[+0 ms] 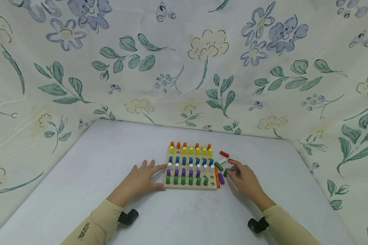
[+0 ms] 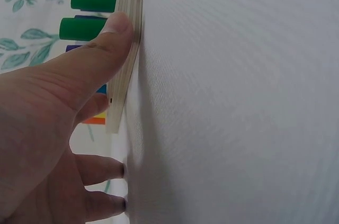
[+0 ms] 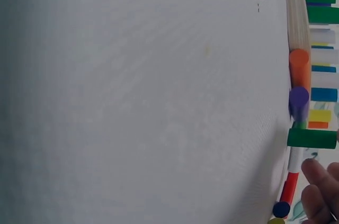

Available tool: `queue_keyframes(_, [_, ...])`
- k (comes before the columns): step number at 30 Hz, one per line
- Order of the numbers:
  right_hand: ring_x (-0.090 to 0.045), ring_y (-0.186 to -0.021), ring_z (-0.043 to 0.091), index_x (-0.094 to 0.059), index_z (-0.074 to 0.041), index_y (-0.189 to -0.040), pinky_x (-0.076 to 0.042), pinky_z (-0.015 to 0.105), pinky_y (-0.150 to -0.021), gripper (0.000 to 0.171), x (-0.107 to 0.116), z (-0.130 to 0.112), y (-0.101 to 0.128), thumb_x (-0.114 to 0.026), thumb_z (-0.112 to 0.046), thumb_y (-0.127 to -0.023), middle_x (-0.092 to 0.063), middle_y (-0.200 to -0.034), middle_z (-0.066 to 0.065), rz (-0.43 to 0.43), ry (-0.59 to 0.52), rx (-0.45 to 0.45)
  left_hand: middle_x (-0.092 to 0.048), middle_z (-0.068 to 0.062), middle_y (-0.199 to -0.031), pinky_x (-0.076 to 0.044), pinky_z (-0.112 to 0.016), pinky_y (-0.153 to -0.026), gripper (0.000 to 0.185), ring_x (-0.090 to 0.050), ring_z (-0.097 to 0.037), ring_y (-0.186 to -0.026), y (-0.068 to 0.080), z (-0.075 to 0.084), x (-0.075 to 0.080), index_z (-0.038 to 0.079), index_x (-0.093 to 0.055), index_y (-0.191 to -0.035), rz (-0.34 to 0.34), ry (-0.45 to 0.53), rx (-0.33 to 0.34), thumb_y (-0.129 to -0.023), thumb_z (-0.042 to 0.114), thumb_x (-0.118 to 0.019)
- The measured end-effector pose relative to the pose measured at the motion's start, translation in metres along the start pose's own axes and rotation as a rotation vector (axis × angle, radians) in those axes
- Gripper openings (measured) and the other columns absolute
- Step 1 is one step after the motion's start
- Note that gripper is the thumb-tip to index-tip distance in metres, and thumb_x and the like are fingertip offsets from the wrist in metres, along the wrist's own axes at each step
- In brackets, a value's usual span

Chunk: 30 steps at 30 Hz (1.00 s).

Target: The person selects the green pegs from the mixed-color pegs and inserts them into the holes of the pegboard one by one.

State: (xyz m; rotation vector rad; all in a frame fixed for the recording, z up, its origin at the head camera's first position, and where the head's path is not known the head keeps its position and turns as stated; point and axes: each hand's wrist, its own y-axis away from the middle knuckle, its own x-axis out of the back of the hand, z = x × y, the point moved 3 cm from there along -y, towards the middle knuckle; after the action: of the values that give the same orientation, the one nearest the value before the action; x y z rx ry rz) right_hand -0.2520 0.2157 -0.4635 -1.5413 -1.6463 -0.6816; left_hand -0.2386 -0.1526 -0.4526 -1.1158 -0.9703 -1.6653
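Fingers of the left hand (image 1: pixel 140 179) lie spread and straight on the white surface (image 1: pixel 89 170), seen from the head view, with the index tip touching the left edge of the wooden pegboard (image 1: pixel 190 186) and the thumb against its near left corner. Right hand (image 1: pixel 244 178) sits just right of the board, fingers loosely curled; whether they hold the upright green peg (image 1: pixel 225 172) at their tips cannot be told from here. Pegboard carries rows of standing pegs: orange, yellow, blue, white, purple and green, from far to near. Loose pegs lie beside its right edge: an orange peg (image 1: pixel 216 176), a purple peg (image 1: pixel 221 178), a second green peg (image 1: pixel 218 166), a white peg (image 1: pixel 223 161) and red pegs (image 1: pixel 224 154). Flowered cloth (image 1: pixel 184 61) hangs behind and to both sides.

Left wrist view: thumb (image 2: pixel 100 54) presses flat on the board's thin edge (image 2: pixel 127 49); green pegs (image 2: pixel 85 28) stand out just past it. Two fingertips (image 2: pixel 108 170) rest on the surface, straight and apart.

Right wrist view: fingertips (image 3: pixel 318 187) show at the lower right corner, bent and close together, next to the upright green peg (image 3: pixel 312 138); contact is not clear. Orange peg (image 3: pixel 300 68) and purple peg (image 3: pixel 299 101) lie along the board edge; a red peg (image 3: pixel 289 188) lies nearer the fingers.
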Motion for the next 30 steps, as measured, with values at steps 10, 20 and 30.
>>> queue_keyframes(10, [-0.054, -0.096, 0.020, -0.060, -0.010, -0.137, -0.049, 0.038, -0.084, 0.048, -0.0026, -0.0016, -0.0015, -0.075, -0.018, -0.092, -0.069, -0.111, 0.003, 0.019, -0.027, 0.031, -0.037, -0.030, -0.157, -0.021, -0.078, -0.109, 0.085, -0.027, -0.059, -0.143, 0.0003, 0.0010, 0.0006, 0.026, -0.048, -0.153, 0.000, 0.002, 0.000, -0.081, 0.059, -0.078])
queue_keyframes(20, [-0.055, -0.094, 0.021, -0.067, -0.009, -0.126, -0.050, 0.036, -0.080, 0.036, -0.0022, -0.0050, 0.0011, -0.076, -0.013, -0.092, -0.070, -0.109, 0.004, 0.039, -0.022, 0.051, -0.036, -0.029, -0.157, -0.019, -0.078, -0.110, 0.086, -0.025, -0.058, -0.144, 0.0000, 0.0005, -0.0009, 0.026, -0.048, -0.153, -0.004, 0.008, 0.007, -0.080, 0.059, -0.078])
queue_keyframes(30, [-0.055, -0.092, 0.020, -0.070, -0.009, -0.114, -0.051, 0.034, -0.078, 0.023, -0.0031, -0.0049, 0.0010, -0.076, -0.011, -0.092, -0.068, -0.101, 0.000, 0.051, -0.025, 0.048, -0.036, -0.029, -0.157, -0.019, -0.078, -0.110, 0.086, -0.026, -0.059, -0.144, 0.0004, 0.0000, -0.0003, 0.026, -0.048, -0.154, -0.002, 0.012, -0.001, -0.080, 0.060, -0.078])
